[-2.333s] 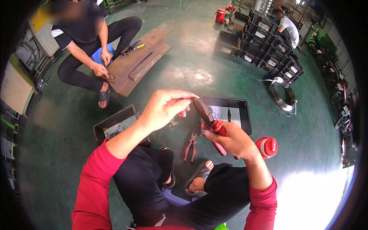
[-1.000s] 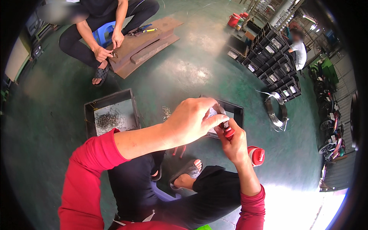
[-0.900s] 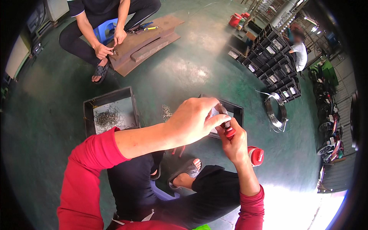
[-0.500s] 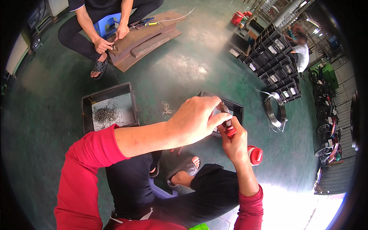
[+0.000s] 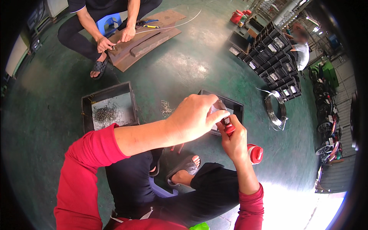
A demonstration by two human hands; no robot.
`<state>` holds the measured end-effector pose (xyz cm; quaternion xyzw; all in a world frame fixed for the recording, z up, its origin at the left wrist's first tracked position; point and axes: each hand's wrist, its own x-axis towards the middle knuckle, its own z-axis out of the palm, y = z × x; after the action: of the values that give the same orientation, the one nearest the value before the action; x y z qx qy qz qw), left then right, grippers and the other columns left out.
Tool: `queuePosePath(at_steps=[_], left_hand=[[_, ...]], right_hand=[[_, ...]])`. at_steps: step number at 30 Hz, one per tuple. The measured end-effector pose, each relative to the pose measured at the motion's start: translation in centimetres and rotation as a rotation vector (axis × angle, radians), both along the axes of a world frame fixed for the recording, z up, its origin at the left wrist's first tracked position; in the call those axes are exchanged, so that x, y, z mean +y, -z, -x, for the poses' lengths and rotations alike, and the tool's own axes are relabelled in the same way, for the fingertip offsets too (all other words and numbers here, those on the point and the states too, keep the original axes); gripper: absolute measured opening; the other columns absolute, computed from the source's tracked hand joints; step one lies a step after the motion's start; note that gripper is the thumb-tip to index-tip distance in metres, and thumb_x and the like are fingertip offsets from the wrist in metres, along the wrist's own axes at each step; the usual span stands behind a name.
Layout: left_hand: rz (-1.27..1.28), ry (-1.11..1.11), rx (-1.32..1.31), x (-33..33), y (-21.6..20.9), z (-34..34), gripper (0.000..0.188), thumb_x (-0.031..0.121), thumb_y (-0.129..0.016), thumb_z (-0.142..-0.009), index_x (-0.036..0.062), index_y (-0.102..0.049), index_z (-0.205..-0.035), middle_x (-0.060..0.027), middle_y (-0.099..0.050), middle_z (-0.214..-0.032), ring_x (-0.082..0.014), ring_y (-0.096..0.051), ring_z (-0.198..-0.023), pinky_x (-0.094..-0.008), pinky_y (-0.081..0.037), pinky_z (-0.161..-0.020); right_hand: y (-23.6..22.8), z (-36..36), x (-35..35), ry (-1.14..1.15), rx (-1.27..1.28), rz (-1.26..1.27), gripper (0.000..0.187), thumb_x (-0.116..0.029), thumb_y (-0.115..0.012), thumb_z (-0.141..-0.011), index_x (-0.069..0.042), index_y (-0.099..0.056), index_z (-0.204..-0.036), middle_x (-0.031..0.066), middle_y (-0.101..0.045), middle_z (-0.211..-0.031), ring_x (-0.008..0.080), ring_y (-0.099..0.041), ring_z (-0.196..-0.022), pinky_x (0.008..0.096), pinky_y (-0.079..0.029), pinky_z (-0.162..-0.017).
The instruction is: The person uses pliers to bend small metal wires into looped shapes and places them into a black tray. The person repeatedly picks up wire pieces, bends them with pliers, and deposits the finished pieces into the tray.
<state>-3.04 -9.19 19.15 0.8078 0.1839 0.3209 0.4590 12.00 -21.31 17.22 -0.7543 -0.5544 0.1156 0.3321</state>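
Observation:
Red-handled pliers (image 5: 229,128) are in my right hand (image 5: 237,142), its fingers wrapped round the grips. My left hand (image 5: 193,117) is closed in a pinch at the metal jaws, thumb against them; whatever its fingertips hold is hidden. Both hands are above a black crate (image 5: 238,111), which they partly cover. To the left, another black crate (image 5: 135,105) contains a tangle of small bent wire hooks (image 5: 105,114). A small heap of similar wire pieces (image 5: 166,109) lies on the green floor between the crates.
A red-lidded container (image 5: 255,154) stands right of my knee. Ahead left, a co-worker's hands (image 5: 126,34) handle wire over a rusty steel beam (image 5: 157,44). On the right are a wire coil (image 5: 276,109), stacked black crates (image 5: 274,61) and parked motorbikes (image 5: 326,126).
My hands and the pliers have shifted and turned slightly, still held together. The co-worker's one hand has moved right along the beam, and the long wire there has swung.

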Motion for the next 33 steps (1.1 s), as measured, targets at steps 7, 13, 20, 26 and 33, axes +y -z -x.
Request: queuePosePath(at_steps=[7,13,20,26,33], left_hand=[[0.332,0.259,0.246,4.0,-1.2,1.0,0.027,0.021,-0.052,-0.099,0.0037,-0.068,-0.114,-0.0005,-0.066,-0.086,-0.0072,-0.059,-0.075,-0.0231,-0.048,-0.065],[0.405,0.297,0.151,4.3,-0.9,0.7,0.022,0.011,-0.064,-0.092,-0.0018,-0.068,-0.108,-0.0033,-0.066,-0.079,-0.0071,-0.061,-0.072,-0.0227,-0.049,-0.065],[0.575,0.1,-0.132,4.9,-0.7,0.0,0.014,0.01,-0.065,-0.091,-0.0006,-0.063,-0.1,-0.0091,-0.068,-0.093,-0.0171,-0.068,-0.084,-0.0282,-0.054,-0.074],[0.717,0.089,-0.417,4.1,-1.1,-0.6,0.01,0.004,-0.061,-0.092,-0.0032,-0.059,-0.099,-0.0144,-0.065,-0.1,-0.0246,-0.068,-0.094,-0.0365,-0.057,-0.086],[0.586,0.145,-0.487,3.3,-0.9,-1.4,0.004,-0.001,-0.057,-0.093,0.0003,-0.058,-0.097,-0.0151,-0.065,-0.105,-0.0255,-0.067,-0.098,-0.0379,-0.056,-0.09]], right_hand=[[-0.5,-3.3,0.1,-0.281,0.364,0.248,0.02,-0.02,-0.065,-0.092,-0.002,-0.058,-0.097,-0.0015,-0.052,-0.068,0.0052,-0.045,-0.057,0.024,-0.035,-0.051],[-0.4,-3.4,-0.2,-0.276,0.417,0.254,0.023,-0.022,-0.065,-0.093,-0.002,-0.058,-0.101,-0.0018,-0.05,-0.068,0.0056,-0.043,-0.056,0.0245,-0.036,-0.051],[-2.2,-2.4,-0.7,-0.11,0.435,0.398,0.027,-0.024,-0.061,-0.095,-0.001,-0.06,-0.11,0.0003,-0.061,-0.078,0.0074,-0.054,-0.069,0.0235,-0.044,-0.064],[-2.3,-0.9,-0.5,-0.141,0.699,0.264,0.032,-0.032,-0.061,-0.094,-0.006,-0.062,-0.113,0.0053,-0.065,-0.079,0.0099,-0.056,-0.072,0.0292,-0.047,-0.067],[-2.6,-0.5,-0.2,-0.108,0.636,0.216,0.039,-0.037,-0.062,-0.093,-0.004,-0.062,-0.113,0.0063,-0.065,-0.083,0.015,-0.06,-0.081,0.0321,-0.047,-0.079]])
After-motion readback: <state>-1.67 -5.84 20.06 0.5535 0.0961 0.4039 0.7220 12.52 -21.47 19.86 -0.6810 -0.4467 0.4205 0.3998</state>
